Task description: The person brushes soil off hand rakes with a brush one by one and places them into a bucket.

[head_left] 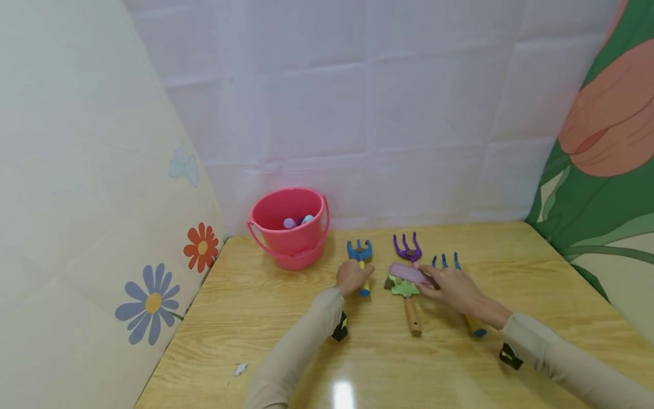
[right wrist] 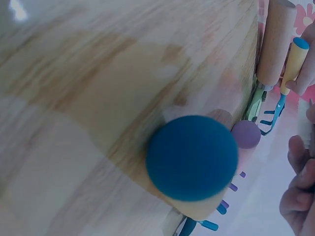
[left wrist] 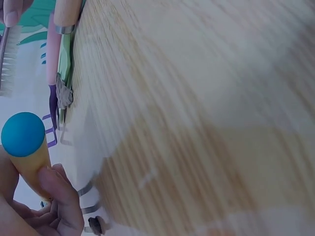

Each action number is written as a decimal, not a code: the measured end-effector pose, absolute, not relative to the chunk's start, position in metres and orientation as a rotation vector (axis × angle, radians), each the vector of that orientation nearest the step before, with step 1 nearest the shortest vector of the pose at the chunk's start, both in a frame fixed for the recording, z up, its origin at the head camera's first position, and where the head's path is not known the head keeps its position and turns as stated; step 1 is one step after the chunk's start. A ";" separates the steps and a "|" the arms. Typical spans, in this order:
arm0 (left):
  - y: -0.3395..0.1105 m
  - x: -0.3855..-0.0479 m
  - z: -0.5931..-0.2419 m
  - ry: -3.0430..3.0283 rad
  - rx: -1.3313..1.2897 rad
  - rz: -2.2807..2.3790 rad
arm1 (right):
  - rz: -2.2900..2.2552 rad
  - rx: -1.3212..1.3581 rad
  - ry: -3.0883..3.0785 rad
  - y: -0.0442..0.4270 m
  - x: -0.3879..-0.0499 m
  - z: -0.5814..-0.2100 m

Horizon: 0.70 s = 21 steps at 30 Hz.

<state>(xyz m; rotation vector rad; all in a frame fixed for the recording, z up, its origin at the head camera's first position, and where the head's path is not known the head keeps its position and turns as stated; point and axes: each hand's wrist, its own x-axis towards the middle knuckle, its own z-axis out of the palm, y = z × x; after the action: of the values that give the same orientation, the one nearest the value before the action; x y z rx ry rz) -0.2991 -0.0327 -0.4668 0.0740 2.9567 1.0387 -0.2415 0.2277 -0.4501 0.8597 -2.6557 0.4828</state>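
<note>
In the head view my left hand (head_left: 351, 276) grips the yellow handle of a small hand rake with blue tines (head_left: 360, 253). A dark clump sits on those tines. The blue cap of that handle (left wrist: 23, 134) shows close up in the left wrist view. My right hand (head_left: 456, 289) holds a pinkish-purple scrub brush (head_left: 409, 274), its pale bristles (left wrist: 8, 66) seen from the side in the left wrist view. Beneath the brush lies a green hand tool (head_left: 403, 288) with a wooden handle, and a dark clump beside it. Behind it is a purple hand rake (head_left: 409, 251).
A pink bucket (head_left: 298, 261) stands at the back left with several pale and purple items inside. Another blue-tined rake with a yellow handle (head_left: 476, 325) lies under my right forearm. A white scrap (head_left: 240, 369) is on the wooden table (head_left: 409, 375). A white cloth (head_left: 368, 113) hangs behind.
</note>
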 end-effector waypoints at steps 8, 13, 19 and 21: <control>-0.041 -0.295 -0.466 2.938 0.082 1.095 | 0.504 0.862 -2.635 0.223 -0.242 -0.446; -0.044 -0.291 -0.462 2.971 0.079 1.089 | 0.491 0.871 -2.643 0.220 -0.243 -0.444; -0.048 -0.285 -0.455 2.979 0.107 1.096 | 0.458 0.873 -2.637 0.216 -0.244 -0.444; -0.050 -0.283 -0.455 2.978 0.125 1.107 | 0.451 0.868 -2.639 0.214 -0.245 -0.444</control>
<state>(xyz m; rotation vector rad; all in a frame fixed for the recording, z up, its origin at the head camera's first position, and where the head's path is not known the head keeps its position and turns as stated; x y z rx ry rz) -0.2832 -0.0503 -0.4545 0.1252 2.9777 1.1068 -0.2449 0.2140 -0.4436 0.8680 -2.6385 0.4510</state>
